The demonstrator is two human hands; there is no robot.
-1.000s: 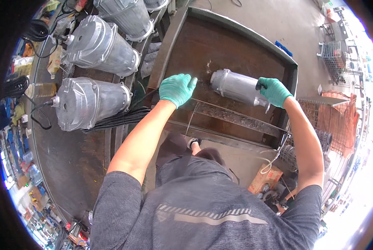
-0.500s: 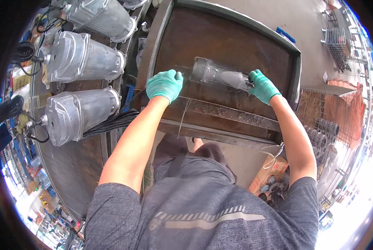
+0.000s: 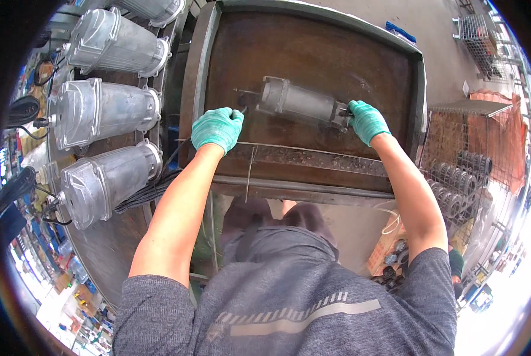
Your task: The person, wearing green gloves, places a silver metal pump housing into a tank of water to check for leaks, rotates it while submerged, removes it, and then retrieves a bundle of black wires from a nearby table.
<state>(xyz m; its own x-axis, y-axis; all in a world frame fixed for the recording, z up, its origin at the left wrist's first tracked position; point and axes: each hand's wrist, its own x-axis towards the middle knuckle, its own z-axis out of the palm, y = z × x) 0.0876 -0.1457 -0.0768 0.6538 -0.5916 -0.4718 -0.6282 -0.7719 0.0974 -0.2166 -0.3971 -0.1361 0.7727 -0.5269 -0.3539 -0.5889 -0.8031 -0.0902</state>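
Note:
A grey metal motor housing [image 3: 304, 102] lies lengthwise in a dark brown, rimmed metal trough [image 3: 247, 41], whose surface has a wet-looking sheen. A thin stem extends from the housing's left end. My right hand [image 3: 367, 121], in a green glove, grips the dark fitting at the right end, fingers curled round it. My left hand [image 3: 217, 129], also gloved in green, is closed near the trough's left side, short of the stem. What it holds, if anything, is hidden by the fingers. A dark cable runs toward that hand from the left.
Several similar grey housings [image 3: 108, 113] with black cables lie in a row on the bench at my left. A metal strip [image 3: 313, 160] crosses the trough's near side, with a thin rod [image 3: 250, 172] over it. Wire cages [image 3: 455, 127] and black rings [image 3: 455, 181] stand at the right.
The whole view has shifted, so the left-hand row sits lower. The housing in the trough shows a different side and looks sharper. Both hands stay at its ends.

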